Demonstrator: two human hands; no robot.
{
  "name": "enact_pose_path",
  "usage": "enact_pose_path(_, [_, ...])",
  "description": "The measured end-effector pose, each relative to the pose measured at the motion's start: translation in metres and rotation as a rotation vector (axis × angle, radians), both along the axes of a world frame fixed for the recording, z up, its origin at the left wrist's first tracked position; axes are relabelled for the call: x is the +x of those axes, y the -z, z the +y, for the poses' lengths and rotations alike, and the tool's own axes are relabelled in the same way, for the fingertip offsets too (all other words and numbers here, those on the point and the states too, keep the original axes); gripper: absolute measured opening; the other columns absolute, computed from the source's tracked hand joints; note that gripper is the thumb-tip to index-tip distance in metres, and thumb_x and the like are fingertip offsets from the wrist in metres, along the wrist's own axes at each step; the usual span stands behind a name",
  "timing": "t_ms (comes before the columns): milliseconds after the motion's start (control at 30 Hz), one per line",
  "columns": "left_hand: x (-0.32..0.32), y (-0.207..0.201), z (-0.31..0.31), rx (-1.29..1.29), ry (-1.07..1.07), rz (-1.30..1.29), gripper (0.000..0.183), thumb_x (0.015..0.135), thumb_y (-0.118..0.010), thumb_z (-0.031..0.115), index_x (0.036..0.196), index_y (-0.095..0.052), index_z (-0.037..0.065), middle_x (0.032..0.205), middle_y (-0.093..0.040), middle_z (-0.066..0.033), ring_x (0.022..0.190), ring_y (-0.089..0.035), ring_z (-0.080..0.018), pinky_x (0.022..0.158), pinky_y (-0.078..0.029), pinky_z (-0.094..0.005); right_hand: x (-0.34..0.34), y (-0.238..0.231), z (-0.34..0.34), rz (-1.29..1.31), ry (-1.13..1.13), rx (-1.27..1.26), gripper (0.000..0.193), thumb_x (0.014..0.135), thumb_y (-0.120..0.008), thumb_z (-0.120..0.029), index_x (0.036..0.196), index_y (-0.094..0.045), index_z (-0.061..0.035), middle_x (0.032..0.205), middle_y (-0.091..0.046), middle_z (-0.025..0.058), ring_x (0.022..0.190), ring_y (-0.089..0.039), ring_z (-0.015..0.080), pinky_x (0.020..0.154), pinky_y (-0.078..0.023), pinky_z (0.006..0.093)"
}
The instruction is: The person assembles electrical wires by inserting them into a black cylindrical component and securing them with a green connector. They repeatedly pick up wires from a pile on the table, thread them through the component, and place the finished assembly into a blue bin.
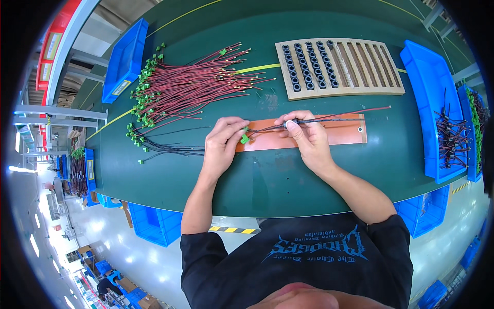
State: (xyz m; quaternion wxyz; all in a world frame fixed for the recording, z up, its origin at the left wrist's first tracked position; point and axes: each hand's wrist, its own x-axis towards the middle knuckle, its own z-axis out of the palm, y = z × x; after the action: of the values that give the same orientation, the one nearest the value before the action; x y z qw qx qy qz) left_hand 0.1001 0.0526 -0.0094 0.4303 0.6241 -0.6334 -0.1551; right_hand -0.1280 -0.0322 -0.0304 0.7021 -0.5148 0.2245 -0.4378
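Note:
My left hand (223,140) pinches a green connector (245,138) at the end of a pair of thin wires, one red and one black. My right hand (307,138) is closed on the same wires, thumb and fingers around what looks like a small dark ring core (286,124). Beyond my right hand the red wire (355,112) and a black wire run off to the right. Both hands are above an orange-brown strip board (329,135) lying on the green table (288,190). My fingers partly hide the core.
Bundled red wires (200,85) with green connectors lie at the left, black wires (175,149) nearer. A slotted rack (370,67) of black ring cores stands behind. Blue bins sit at far left (123,62) and right (429,103), the right one holding wire assemblies (453,139).

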Motion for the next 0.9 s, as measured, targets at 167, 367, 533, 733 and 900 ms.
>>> enact_pose_path(167, [-0.002, -0.016, 0.006, -0.111, 0.089, -0.115, 0.029, 0.080, -0.081, -0.003, 0.107, -0.073, 0.002, 0.099, -0.073, -0.0130, 0.091, -0.070, -0.0278, 0.082, -0.056, -0.0344, -0.002, 0.004, -0.003, 0.047, 0.015, -0.013, 0.019, 0.108, -0.058, -0.015, 0.121, -0.060, -0.0013, 0.114, -0.071, 0.0108, 0.103, -0.067, 0.0141, 0.091, -0.055, 0.0301])
enact_pose_path(367, [0.004, -0.006, 0.010, -0.096, 0.064, -0.002, 0.026, 0.077, -0.081, -0.008, 0.100, -0.073, 0.000, 0.098, -0.074, -0.0129, 0.092, -0.071, -0.0257, 0.082, -0.057, -0.0344, -0.002, 0.002, -0.002, 0.052, 0.011, -0.009, 0.019, 0.108, -0.058, -0.015, 0.121, -0.060, -0.0014, 0.113, -0.071, 0.0100, 0.102, -0.067, 0.0130, 0.088, -0.055, 0.0288])
enact_pose_path(533, [0.003, -0.004, 0.011, -0.045, 0.077, 0.037, 0.025, 0.078, -0.080, -0.009, 0.100, -0.073, 0.000, 0.099, -0.075, -0.0127, 0.093, -0.072, -0.0247, 0.083, -0.058, -0.0337, -0.002, -0.002, -0.002, 0.052, 0.001, -0.003, 0.019, 0.108, -0.058, -0.015, 0.121, -0.059, -0.0019, 0.114, -0.071, 0.0100, 0.103, -0.067, 0.0129, 0.086, -0.057, 0.0281])
enact_pose_path(733, [0.004, -0.002, 0.010, -0.085, 0.092, 0.037, 0.021, 0.083, -0.076, -0.010, 0.102, -0.072, -0.001, 0.097, -0.074, -0.0127, 0.091, -0.072, -0.0238, 0.082, -0.058, -0.0331, -0.002, 0.002, -0.003, 0.045, -0.007, 0.001, 0.019, 0.108, -0.058, -0.016, 0.121, -0.059, -0.0024, 0.115, -0.071, 0.0100, 0.104, -0.067, 0.0128, 0.084, -0.058, 0.0281])
enact_pose_path(900, [0.003, -0.004, 0.013, 0.020, 0.067, 0.076, 0.014, 0.090, -0.070, -0.008, 0.102, -0.071, -0.003, 0.095, -0.073, -0.0120, 0.087, -0.070, -0.0218, 0.079, -0.056, -0.0317, -0.002, 0.002, -0.002, 0.001, -0.021, 0.005, 0.018, 0.108, -0.059, -0.014, 0.121, -0.059, -0.0021, 0.115, -0.071, 0.0102, 0.103, -0.067, 0.0129, 0.083, -0.058, 0.0277])
